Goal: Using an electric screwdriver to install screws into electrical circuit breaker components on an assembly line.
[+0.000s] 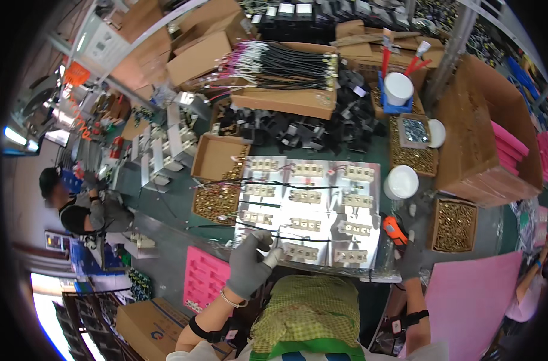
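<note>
My left hand (pixel 248 268), in a grey glove with pale fingertips, reaches over the near left corner of a shiny silver sheet (pixel 321 227). Its thumb stands apart from the bent fingers, and a thin black cable (pixel 298 239) runs just beyond them. Rows of small pale terminal blocks (pixel 306 224) lie on the sheet, with several black cables across its left half. To the right of the sheet, my right hand (pixel 408 260), also gloved, is closed at the near end of an orange-and-black handheld tool (pixel 394 229). The fingers partly hide that end.
Boxes of brass-coloured fittings (pixel 212 204) and screws (pixel 453 225) flank the sheet. A white tub (pixel 401 182) stands right. Behind lie black parts (pixel 304 126) and a carton of cables (pixel 286 99). Pink foam (pixel 205 280) sits near left. A co-worker (pixel 87 207) is at far left.
</note>
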### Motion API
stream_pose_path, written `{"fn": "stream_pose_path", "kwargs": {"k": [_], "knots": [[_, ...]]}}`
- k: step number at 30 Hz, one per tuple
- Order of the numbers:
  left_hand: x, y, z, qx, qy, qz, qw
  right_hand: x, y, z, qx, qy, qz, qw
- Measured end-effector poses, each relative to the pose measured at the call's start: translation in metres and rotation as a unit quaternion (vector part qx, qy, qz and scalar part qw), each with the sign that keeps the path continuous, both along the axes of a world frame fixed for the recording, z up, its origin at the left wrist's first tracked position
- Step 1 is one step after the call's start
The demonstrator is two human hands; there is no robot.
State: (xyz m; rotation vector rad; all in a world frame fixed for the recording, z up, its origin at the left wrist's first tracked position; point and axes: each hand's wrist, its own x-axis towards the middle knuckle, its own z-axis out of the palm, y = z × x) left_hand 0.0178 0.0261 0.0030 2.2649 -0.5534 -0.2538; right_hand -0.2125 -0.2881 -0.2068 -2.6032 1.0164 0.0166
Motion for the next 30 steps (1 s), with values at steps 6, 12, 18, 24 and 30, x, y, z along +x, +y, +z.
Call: {"fn": "stream_pose_path", "kwargs": {"k": [6, 12, 18, 24, 30], "knots": [[0.086, 0.105, -0.005, 0.008, -0.036, 0.198, 0.979, -0.021, 0.021, 0.066, 0.098, -0.051, -0.105, 0.988], [0.175, 0.190, -0.056, 0.032, -0.007, 0.248, 0.968, -0.028, 0.087, 0.175, -0.213, -0.344, -0.141, 0.904], [0.250, 0.158, -0.098, 0.104, -0.036, 0.102, 0.989, 0.113, 0.167, 0.251, -0.091, -0.500, -0.006, 0.861], [0.326, 0.087, -0.145, 0.365, -0.022, -0.163, 0.916, 0.208, 0.206, 0.315, 0.147, -0.604, 0.125, 0.773], [0.323, 0.064, -0.168, 0.319, 0.040, -0.166, 0.932, 0.164, 0.203, 0.378, 0.309, -0.729, 0.285, 0.540]]}}
